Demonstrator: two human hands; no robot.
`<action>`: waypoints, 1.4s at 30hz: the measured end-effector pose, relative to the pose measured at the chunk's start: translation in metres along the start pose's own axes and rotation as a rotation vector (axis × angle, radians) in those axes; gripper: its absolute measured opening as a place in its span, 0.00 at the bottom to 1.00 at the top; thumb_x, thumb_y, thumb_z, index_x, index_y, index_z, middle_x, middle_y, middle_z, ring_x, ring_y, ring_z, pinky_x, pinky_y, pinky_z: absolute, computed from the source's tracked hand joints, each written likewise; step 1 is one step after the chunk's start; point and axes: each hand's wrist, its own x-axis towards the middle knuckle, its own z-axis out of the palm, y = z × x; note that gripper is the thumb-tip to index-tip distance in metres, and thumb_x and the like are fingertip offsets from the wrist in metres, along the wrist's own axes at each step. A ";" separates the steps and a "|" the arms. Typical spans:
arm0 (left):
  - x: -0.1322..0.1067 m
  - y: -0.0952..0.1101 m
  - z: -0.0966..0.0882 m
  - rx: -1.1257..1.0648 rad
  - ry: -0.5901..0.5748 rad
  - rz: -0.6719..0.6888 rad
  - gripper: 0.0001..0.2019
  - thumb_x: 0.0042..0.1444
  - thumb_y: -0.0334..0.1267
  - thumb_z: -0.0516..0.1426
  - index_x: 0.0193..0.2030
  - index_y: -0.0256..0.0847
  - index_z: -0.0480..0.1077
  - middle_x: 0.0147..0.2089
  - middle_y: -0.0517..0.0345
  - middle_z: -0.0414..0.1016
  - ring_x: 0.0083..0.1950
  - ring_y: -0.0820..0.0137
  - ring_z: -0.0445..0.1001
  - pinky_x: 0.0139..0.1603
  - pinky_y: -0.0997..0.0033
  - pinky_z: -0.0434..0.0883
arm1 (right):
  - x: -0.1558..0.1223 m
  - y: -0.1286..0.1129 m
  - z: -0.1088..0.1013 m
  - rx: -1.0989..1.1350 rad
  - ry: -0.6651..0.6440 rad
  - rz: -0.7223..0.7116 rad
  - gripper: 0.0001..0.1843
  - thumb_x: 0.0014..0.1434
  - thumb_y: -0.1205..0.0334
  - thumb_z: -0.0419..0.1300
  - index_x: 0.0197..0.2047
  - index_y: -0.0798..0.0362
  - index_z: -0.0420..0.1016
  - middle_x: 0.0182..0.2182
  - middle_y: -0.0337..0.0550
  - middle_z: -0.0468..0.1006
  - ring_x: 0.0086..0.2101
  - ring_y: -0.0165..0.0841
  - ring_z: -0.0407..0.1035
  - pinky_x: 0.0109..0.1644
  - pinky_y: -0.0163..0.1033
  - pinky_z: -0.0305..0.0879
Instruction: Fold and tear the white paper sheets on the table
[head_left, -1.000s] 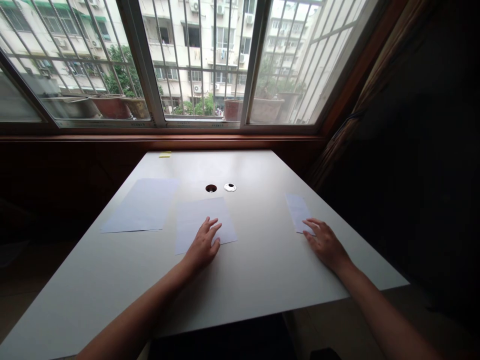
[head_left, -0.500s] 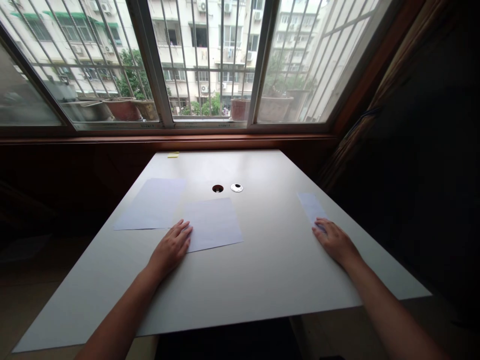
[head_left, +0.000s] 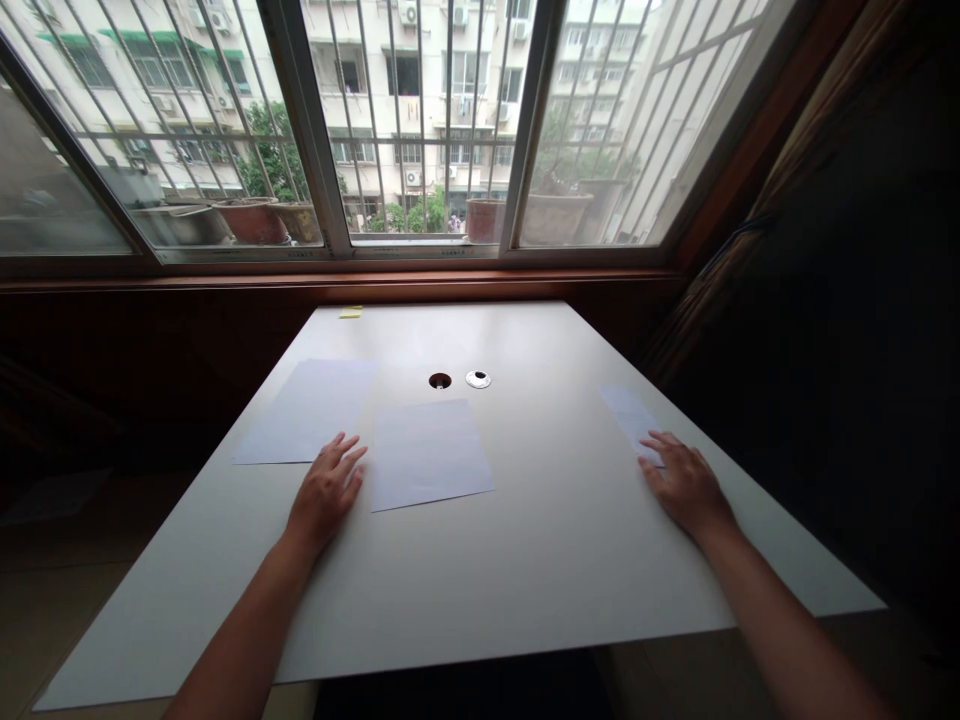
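Observation:
My left hand (head_left: 328, 487) is open, fingers apart, between two white sheets. Its fingertips overlap the lower right corner of the left sheet of paper (head_left: 304, 412) in view; whether they touch it I cannot tell. Just to its right lies the middle sheet of paper (head_left: 430, 453), flat on the white table (head_left: 540, 560). Over on the right, my right hand (head_left: 686, 487) is open with its fingers spread. Its fingertips cover the near end of a narrow strip of paper (head_left: 625, 408), so that end is partly hidden.
A round hole (head_left: 440, 381) and a round cover with an opening (head_left: 478, 379) sit beyond the middle sheet. Small yellow paper (head_left: 351, 312) lies at the table's far left corner. Behind the table runs a window ledge (head_left: 420, 283) below barred windows. A curtain (head_left: 742, 235) hangs at the right.
My left hand has moved left, off the edge of the middle sheet, and its fingers have spread. My right hand has shifted slightly right, fingers wider apart. The camera view has shifted a little.

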 end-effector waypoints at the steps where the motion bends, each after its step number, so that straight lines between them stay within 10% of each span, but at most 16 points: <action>1: -0.002 -0.009 -0.001 0.033 0.015 -0.049 0.20 0.68 0.41 0.46 0.61 0.41 0.68 0.67 0.52 0.63 0.74 0.60 0.51 0.73 0.51 0.55 | 0.000 -0.005 -0.003 0.006 0.004 -0.030 0.20 0.66 0.52 0.49 0.56 0.51 0.69 0.61 0.50 0.68 0.63 0.47 0.59 0.67 0.60 0.52; 9: -0.022 -0.072 -0.014 0.267 -0.223 -0.412 0.25 0.67 0.51 0.46 0.68 0.50 0.62 0.73 0.54 0.53 0.76 0.52 0.43 0.69 0.37 0.53 | 0.001 -0.069 -0.022 0.180 -0.081 -0.247 0.17 0.67 0.57 0.52 0.56 0.47 0.71 0.62 0.46 0.68 0.64 0.44 0.58 0.69 0.59 0.51; 24: 0.024 -0.073 -0.007 0.312 -0.193 -0.491 0.23 0.69 0.48 0.42 0.68 0.54 0.61 0.71 0.52 0.58 0.71 0.54 0.54 0.68 0.38 0.52 | 0.042 -0.230 -0.003 0.436 -0.344 -0.449 0.25 0.66 0.56 0.55 0.66 0.47 0.65 0.66 0.51 0.62 0.64 0.48 0.59 0.67 0.60 0.58; 42: 0.016 -0.084 -0.002 0.357 -0.052 -0.405 0.21 0.65 0.43 0.48 0.62 0.43 0.69 0.64 0.49 0.67 0.63 0.58 0.64 0.66 0.57 0.58 | 0.053 -0.224 0.011 0.592 -0.330 -0.352 0.20 0.65 0.59 0.57 0.60 0.44 0.71 0.60 0.47 0.71 0.60 0.45 0.63 0.63 0.58 0.65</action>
